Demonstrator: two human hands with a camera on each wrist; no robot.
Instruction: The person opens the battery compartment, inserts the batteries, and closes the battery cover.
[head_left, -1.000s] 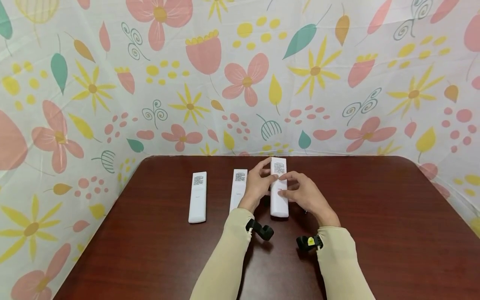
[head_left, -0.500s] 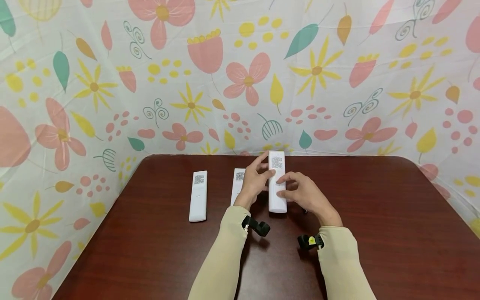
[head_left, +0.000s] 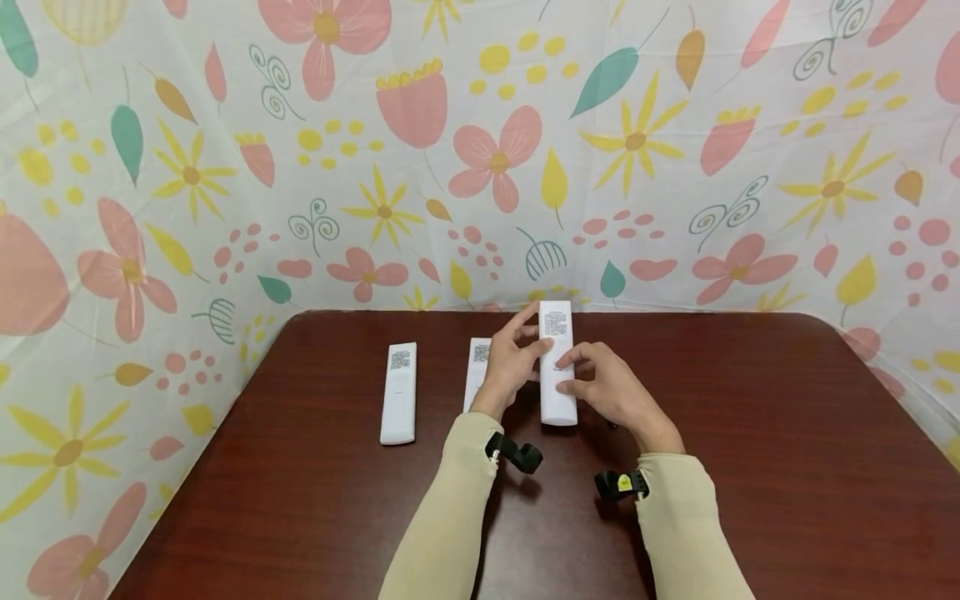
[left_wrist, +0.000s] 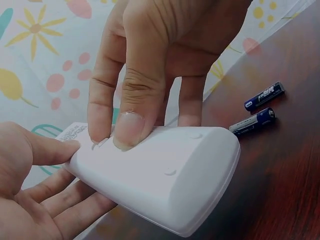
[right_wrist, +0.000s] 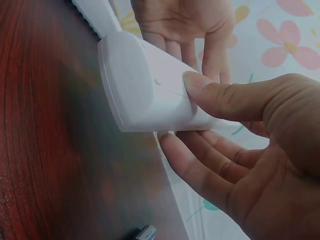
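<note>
A white remote control (head_left: pixel 557 407) is held up over the table, its back with printed label and battery cover facing the head camera. My left hand (head_left: pixel 510 364) grips its far part from the left, thumb on the back and the other fingers behind it. From the right, my right hand (head_left: pixel 615 387) pinches the lower half, seen close in the left wrist view with the thumb (left_wrist: pixel 131 131) and index fingertip pressing near the cover's small catch. The right wrist view shows its other fingers (right_wrist: pixel 200 165) beneath the remote. The cover sits on the remote.
Two dark blue batteries (left_wrist: pixel 265 96) lie on the dark red wooden table (head_left: pixel 300 500) by the remote. Another white remote (head_left: pixel 398 393) lies face down at the left; a further one (head_left: pixel 477 362) is partly hidden behind my left hand. A floral cloth (head_left: pixel 480 167) hangs behind.
Over the last second the remote has moved slightly up and away in the head view, both hands holding on. In the last half second it stays nearly still.
</note>
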